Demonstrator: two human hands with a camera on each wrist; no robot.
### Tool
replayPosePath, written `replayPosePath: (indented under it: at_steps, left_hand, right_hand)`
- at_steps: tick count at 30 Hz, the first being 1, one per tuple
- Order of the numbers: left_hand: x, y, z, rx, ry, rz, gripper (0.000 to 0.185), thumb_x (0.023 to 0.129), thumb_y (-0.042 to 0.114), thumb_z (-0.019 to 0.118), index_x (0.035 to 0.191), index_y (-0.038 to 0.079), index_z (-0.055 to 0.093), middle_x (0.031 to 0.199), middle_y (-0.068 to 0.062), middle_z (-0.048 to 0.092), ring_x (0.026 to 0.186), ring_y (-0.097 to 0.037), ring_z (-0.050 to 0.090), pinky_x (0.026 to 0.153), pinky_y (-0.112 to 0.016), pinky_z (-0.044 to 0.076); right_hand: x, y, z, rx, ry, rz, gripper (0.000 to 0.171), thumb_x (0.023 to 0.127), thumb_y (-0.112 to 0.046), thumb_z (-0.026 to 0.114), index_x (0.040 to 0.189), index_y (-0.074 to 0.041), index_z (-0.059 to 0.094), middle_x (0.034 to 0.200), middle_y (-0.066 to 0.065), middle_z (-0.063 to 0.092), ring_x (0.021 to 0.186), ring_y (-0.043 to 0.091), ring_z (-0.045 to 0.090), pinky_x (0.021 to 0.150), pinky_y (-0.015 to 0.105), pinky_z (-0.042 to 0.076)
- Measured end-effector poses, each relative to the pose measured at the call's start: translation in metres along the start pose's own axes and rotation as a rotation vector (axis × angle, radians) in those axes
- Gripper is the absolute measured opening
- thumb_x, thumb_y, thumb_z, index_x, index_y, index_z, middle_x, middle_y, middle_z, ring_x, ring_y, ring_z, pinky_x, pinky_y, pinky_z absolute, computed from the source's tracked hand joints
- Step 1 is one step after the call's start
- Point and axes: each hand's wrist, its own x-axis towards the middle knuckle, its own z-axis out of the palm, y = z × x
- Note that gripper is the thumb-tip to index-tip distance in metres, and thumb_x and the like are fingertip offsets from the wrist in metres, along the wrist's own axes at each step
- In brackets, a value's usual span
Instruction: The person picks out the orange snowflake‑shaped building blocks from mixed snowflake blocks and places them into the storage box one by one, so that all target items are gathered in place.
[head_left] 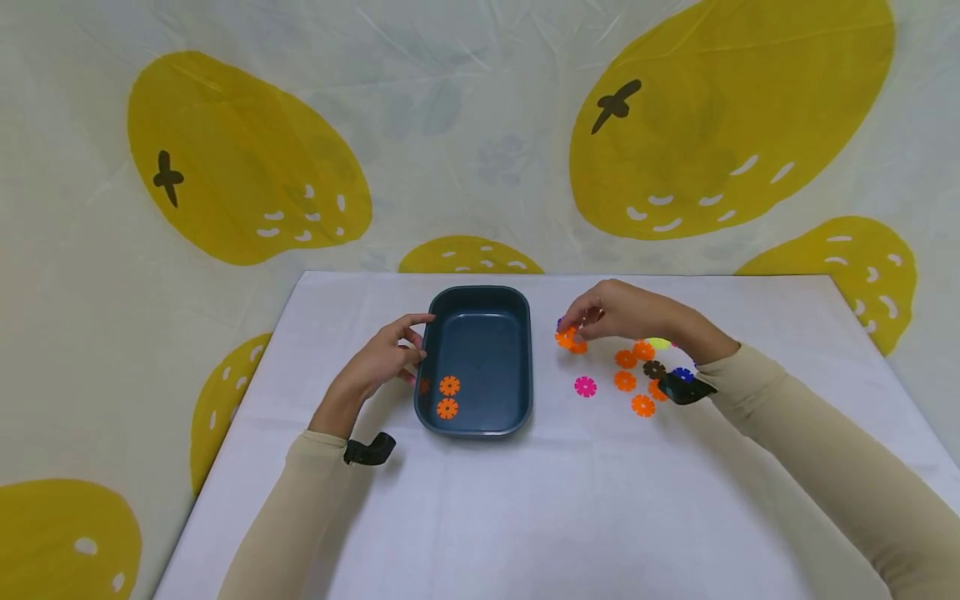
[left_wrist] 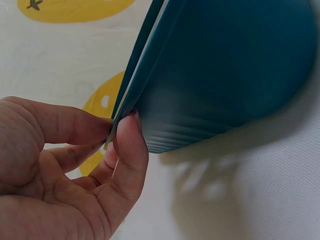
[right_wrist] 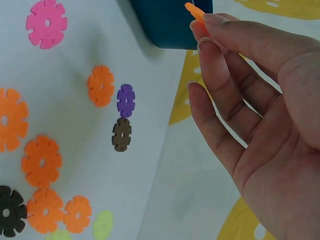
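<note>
My left hand [head_left: 382, 360] pinches the left rim of a dark blue plastic tray [head_left: 480, 423], and in the left wrist view its fingertips [left_wrist: 129, 127] lie against the tray's side. Inside the tray, near its front left corner, lie two orange notched flower-shaped discs [head_left: 449, 385]. To the right of the tray, my right hand [head_left: 615, 310] pinches an orange disc [right_wrist: 195, 12] edge-on between thumb and finger, above the table. Below that hand, loose orange [right_wrist: 101, 86], purple [right_wrist: 126, 100] and brown discs [right_wrist: 121, 135] lie on the cloth.
A pink disc [head_left: 586, 387] lies between the tray and several scattered orange discs [head_left: 625, 381]. Under the right forearm are dark [head_left: 654, 369], blue [head_left: 682, 375] and yellow-green discs [head_left: 658, 342]. A white cloth [head_left: 480, 517] covers the table; a fruit-patterned curtain [head_left: 465, 150] hangs behind.
</note>
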Motion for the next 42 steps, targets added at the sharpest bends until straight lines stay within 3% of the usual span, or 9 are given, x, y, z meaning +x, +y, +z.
replayPosePath:
  at_steps: [10, 21, 32, 38, 42]
  left_hand:
    - [-0.002, 0.002, 0.001, 0.005, 0.005, 0.002, 0.064, 0.094, -0.003, 0.052, 0.154, 0.018, 0.041, 0.11, -0.015, 0.045, 0.082, -0.028, 0.056, 0.062, -0.039, 0.06]
    - [0.0, 0.002, 0.001, 0.005, 0.01, -0.014, 0.065, 0.094, -0.003, 0.052, 0.153, 0.02, 0.043, 0.111, -0.015, 0.045, 0.084, -0.03, 0.056, 0.061, -0.035, 0.059]
    - [-0.002, 0.003, 0.001, 0.0, -0.004, -0.008, 0.064, 0.094, -0.004, 0.053, 0.154, 0.017, 0.041, 0.111, -0.016, 0.044, 0.082, -0.029, 0.056, 0.063, -0.039, 0.059]
    - [-0.002, 0.003, 0.0, 0.0, -0.003, -0.011, 0.064, 0.094, -0.004, 0.053, 0.154, 0.018, 0.042, 0.111, -0.016, 0.045, 0.082, -0.029, 0.055, 0.064, -0.04, 0.06]
    - [-0.002, 0.003, 0.0, 0.006, 0.003, -0.01, 0.064, 0.094, -0.003, 0.053, 0.154, 0.019, 0.042, 0.11, -0.016, 0.045, 0.082, -0.028, 0.056, 0.064, -0.041, 0.06]
  right_hand:
    - [0.01, -0.009, -0.005, -0.003, -0.03, -0.035, 0.024, 0.093, -0.009, 0.072, 0.115, -0.018, 0.077, 0.108, -0.004, 0.075, 0.095, 0.017, 0.069, 0.083, 0.027, 0.058]
    - [0.023, -0.025, -0.008, 0.016, -0.063, -0.043, 0.024, 0.093, -0.01, 0.073, 0.116, -0.017, 0.077, 0.1, -0.002, 0.076, 0.091, 0.028, 0.069, 0.078, 0.037, 0.06]
    - [0.037, -0.04, -0.01, -0.029, -0.086, -0.017, 0.022, 0.094, -0.01, 0.071, 0.112, -0.022, 0.077, 0.094, 0.001, 0.072, 0.067, 0.02, 0.064, 0.061, 0.035, 0.057]
    - [0.044, -0.046, -0.009, -0.058, -0.094, -0.039, 0.022, 0.094, -0.012, 0.071, 0.113, -0.021, 0.077, 0.098, -0.002, 0.073, 0.077, 0.018, 0.066, 0.068, 0.038, 0.059]
    - [0.05, -0.048, -0.008, -0.046, -0.116, -0.031, 0.021, 0.095, -0.013, 0.071, 0.113, -0.022, 0.077, 0.099, -0.001, 0.073, 0.061, 0.019, 0.059, 0.055, 0.033, 0.054]
